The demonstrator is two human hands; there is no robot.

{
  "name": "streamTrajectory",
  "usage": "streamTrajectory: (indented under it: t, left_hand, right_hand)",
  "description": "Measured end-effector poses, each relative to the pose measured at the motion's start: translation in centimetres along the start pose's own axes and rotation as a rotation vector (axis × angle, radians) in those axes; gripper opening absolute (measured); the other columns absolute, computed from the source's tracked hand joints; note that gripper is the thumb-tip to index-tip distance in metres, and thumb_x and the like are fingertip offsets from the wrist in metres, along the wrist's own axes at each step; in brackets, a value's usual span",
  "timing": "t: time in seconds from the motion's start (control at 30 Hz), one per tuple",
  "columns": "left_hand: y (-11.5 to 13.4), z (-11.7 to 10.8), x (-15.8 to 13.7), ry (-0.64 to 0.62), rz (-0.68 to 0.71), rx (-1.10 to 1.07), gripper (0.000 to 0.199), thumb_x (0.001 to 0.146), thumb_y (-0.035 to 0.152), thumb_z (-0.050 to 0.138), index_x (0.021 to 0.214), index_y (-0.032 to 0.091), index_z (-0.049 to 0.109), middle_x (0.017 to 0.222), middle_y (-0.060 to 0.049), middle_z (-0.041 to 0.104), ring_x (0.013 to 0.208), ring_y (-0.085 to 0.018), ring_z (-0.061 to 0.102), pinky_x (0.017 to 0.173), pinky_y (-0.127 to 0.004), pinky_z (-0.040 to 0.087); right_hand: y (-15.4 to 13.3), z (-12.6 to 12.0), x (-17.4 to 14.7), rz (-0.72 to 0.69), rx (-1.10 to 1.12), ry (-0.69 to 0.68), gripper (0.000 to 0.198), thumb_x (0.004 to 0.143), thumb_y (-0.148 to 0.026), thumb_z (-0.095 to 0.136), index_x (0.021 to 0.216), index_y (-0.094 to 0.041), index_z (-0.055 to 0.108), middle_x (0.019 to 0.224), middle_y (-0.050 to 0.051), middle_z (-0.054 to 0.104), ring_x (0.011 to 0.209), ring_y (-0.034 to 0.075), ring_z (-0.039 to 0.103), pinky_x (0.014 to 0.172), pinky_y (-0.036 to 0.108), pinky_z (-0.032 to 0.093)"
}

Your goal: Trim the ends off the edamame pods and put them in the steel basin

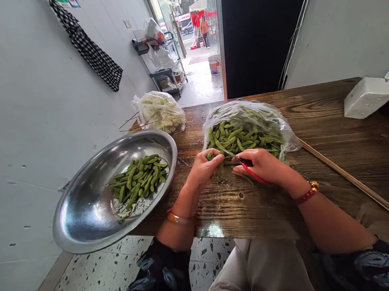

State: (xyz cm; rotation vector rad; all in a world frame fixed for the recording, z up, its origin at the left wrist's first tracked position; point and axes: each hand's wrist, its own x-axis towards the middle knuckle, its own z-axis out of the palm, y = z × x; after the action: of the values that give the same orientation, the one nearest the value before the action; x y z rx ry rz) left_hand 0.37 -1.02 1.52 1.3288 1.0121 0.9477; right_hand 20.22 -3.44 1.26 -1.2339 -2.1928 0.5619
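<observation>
Green pods: on my feed, at least one pinched in my left hand, beside the plastic bag.
Scissors: my right hand grasps the red handles.
Plastic bag: on the wooden table, full of pods.
Metal basin: left on my screen, holding more.

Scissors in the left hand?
No, the red-handled scissors are in the right hand, while the left hand holds a green pod.
</observation>
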Motion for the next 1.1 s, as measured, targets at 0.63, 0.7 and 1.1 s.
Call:
streamTrajectory:
  t: [0.63,0.7,1.1]
  left_hand:
    - [-0.2,1.1,-0.3,0.096,-0.006,-0.263,0.031,0.067,0.034,0.075,0.078,0.016,0.052,0.065,0.002,0.062,0.04,-0.003,0.043,0.035,-0.015,0.021]
    - [-0.3,1.2,-0.3,0.079,-0.014,-0.255,0.031,0.068,0.035,0.075,0.076,0.015,0.052,0.065,0.001,0.063,0.041,-0.003,0.044,0.035,-0.015,0.021]
    - [-0.3,1.0,-0.2,0.095,-0.01,-0.3,0.031,0.068,0.034,0.074,0.079,0.016,0.052,0.062,0.005,0.056,0.041,-0.002,0.041,0.035,-0.014,0.02]
  right_hand:
    - [0.5,1.2,0.0,0.019,-0.041,0.174,0.043,0.083,-0.053,0.06,0.106,-0.018,0.066,0.092,0.006,0.063,0.079,0.02,0.061,0.074,0.033,0.048]
    - [0.5,1.4,0.1,0.009,-0.031,0.199,0.041,0.083,-0.053,0.06,0.102,-0.017,0.066,0.089,0.006,0.063,0.076,0.019,0.06,0.072,0.032,0.047]
    - [0.1,1.1,0.0,-0.01,-0.029,0.162,0.031,0.084,-0.045,0.062,0.1,-0.019,0.067,0.088,0.006,0.065,0.077,0.02,0.062,0.072,0.031,0.047]
